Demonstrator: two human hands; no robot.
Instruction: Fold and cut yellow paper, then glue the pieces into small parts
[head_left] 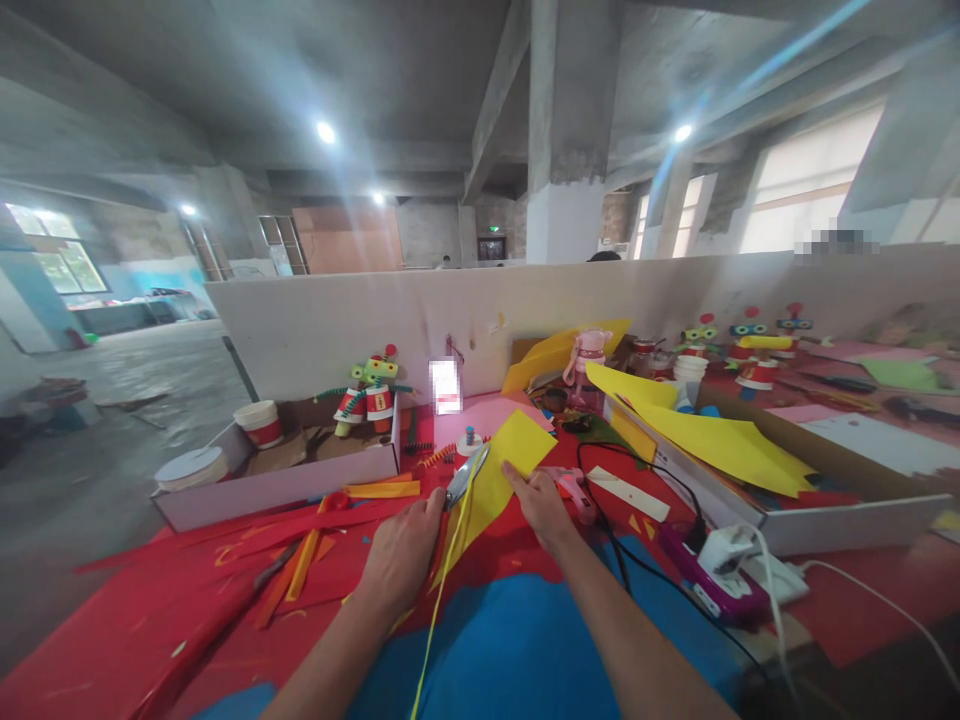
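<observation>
My left hand is closed around a pair of scissors, its blades pointing up and away at the left edge of a yellow sheet. My right hand grips that sheet by its right side, the index finger stretched along it. A thin yellow strip trails from beside the blades down toward me. Just right of my right hand lies a pink glue gun. Beyond the scissors stands a small white round piece with a blue top.
At left, a shallow box holds paper-cup robot figures. Another box at right holds yellow sheets. A purple power strip with cables lies at front right. Red scraps cover the left side; a white partition stands behind.
</observation>
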